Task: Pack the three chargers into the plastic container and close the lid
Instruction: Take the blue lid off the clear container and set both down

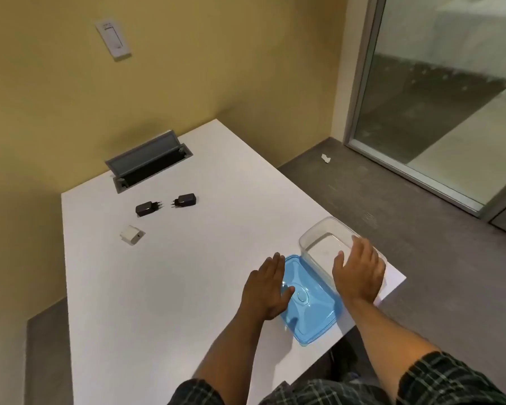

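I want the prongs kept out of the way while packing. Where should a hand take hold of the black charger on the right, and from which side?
Grip the black charger by its boxy body, fingers across the two long sides, coming from above. It lies flat with its prongs pointing left toward the other black charger, so the right end is free.

A white counter (187,258) stands against a yellow wall (187,68), with a grey cable hatch (148,159) propped open near its far edge. A white switch plate (113,39) hangs on the wall. Grey carpet (392,200) runs to a glass partition (450,83) in a metal frame; a white scrap (325,158) lies on it.
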A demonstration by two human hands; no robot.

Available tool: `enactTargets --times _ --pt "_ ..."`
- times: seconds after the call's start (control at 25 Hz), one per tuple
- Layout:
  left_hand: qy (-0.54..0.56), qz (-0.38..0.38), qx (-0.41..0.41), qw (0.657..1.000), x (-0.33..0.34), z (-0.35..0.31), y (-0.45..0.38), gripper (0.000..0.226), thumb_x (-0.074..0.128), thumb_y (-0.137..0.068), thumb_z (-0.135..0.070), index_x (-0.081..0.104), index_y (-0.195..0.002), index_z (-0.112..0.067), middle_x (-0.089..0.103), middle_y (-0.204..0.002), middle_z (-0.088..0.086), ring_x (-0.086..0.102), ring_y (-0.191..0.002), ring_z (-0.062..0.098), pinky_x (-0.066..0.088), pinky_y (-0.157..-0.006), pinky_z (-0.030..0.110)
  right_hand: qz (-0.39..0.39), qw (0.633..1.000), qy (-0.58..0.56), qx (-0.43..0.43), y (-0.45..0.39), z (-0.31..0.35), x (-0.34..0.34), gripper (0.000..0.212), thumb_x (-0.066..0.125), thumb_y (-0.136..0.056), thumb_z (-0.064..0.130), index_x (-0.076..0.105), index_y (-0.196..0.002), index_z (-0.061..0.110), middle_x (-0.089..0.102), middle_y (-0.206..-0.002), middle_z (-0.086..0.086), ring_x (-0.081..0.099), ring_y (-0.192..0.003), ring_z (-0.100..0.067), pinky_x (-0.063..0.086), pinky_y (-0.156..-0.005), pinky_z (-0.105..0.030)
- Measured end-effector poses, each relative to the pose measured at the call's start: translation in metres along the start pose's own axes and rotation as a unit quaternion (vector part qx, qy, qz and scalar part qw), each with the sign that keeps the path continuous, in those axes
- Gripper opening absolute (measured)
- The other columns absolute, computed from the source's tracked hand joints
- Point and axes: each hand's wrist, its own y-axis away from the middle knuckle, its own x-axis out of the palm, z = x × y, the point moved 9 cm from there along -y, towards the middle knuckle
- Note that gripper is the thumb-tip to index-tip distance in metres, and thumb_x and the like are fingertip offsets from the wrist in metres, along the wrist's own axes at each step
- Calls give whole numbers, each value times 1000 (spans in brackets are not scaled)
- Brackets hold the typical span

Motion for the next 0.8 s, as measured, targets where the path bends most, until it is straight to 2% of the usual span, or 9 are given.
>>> enactTargets --times 0.16,0.24,0.32,0.44,0.6,0.72,0.8 --pt "10 52 5 999 7 -21 -21 79 33 -102 -58 5 -163 -16 11 -171 2 17 -157 23 26 -123 46 35 973 -15 228 8 -58 -8 65 60 -93 45 38 -141 8 49 -134 -22 59 -106 -39 49 -86 -47" --pt "87 79 -24 993 14 -29 -31 78 35 -101 -59 11 -162 -17 21 -169 4 26 -154 25 29 -123 47 80 953 -35 290 17 -77 1 66 57 -95 46 32 -143 8 47 -135 -25 62 -102 -42 52 -84 -49" --pt "179 110 -57 976 24 -34 -39 79 33 -101 -62 12 -162 -18 24 -168 5 28 -153 28 26 -124 46 120 938 -39 324 24 -89 11 63 48 -98 50 34 -140 6 47 -134 -25 63 -102 -42 53 -82 -49" --pt "241 111 -74 961 30 -43 -47 74 29 -101 -64 18 -161 -23 30 -166 5 32 -151 30 26 -124 49 163 929 -28 331 29 -99 24 59 40 -101 53 41 -134 4 50 -131 -23 63 -103 -41 53 -83 -49" --pt "320 107 -84 938 29 -55 -53 69 28 -102 -62 17 -161 -27 31 -165 5 32 -151 30 26 -122 44 173 935 -36 307 24 -102 33 52 36 -104 48 49 -129 5 63 -120 -22 65 -100 -40 50 -80 -44" --pt "347 112 -89 927 31 -61 -57 70 27 -102 -62 14 -161 -26 29 -166 6 33 -151 31 25 -123 43 168 939 -30 300 22 -103 36 49 31 -106 44 52 -123 4 70 -101 -22 65 -85 -36 45 -71 -38" --pt "365 112 -99 919 34 -62 -59 72 28 -102 -63 14 -161 -26 29 -166 5 33 -150 31 25 -122 42 153 941 -34 299 20 -104 36 46 31 -107 40 53 -120 2 71 -94 -22 60 -72 -32 42 -67 -35"
